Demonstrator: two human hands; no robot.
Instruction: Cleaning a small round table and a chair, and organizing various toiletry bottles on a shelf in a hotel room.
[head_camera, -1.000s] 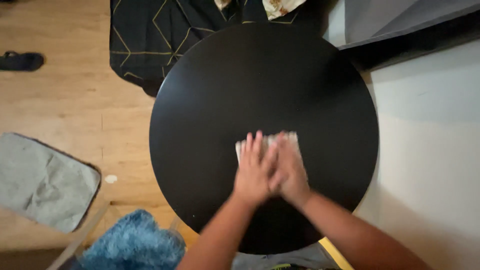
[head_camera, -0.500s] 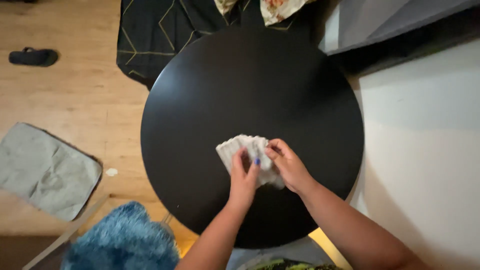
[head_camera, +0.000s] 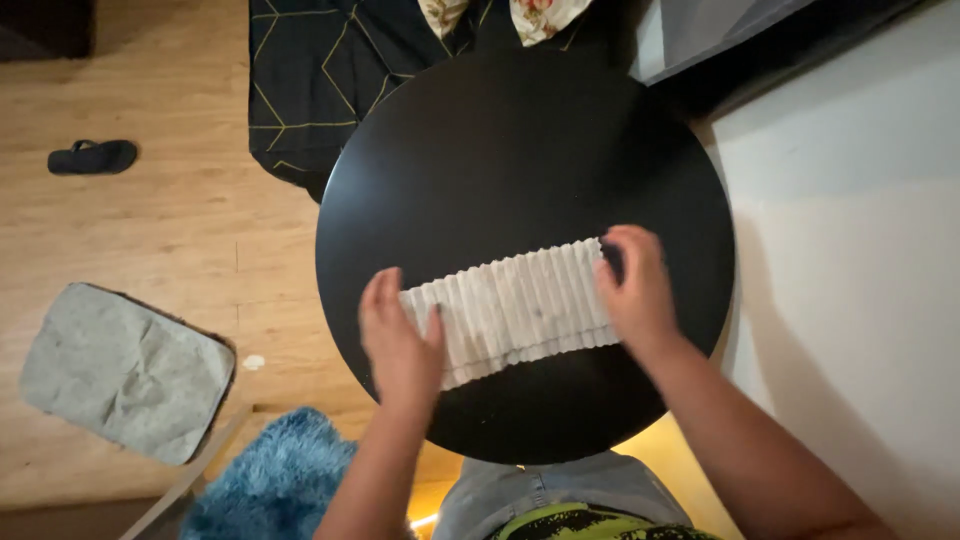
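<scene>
I see the pleated paper (head_camera: 512, 312) lying stretched on the round black table (head_camera: 520, 150), its long axis running from about eight o'clock up to two o'clock. My left hand (head_camera: 400, 340) presses flat, fingers loosely spread, on the eight o'clock end; my right hand (head_camera: 633, 290) covers the two o'clock end, fingers curled onto its edge, though I cannot tell whether they pinch it. Both hands sit well apart, one at each end, equally near.
</scene>
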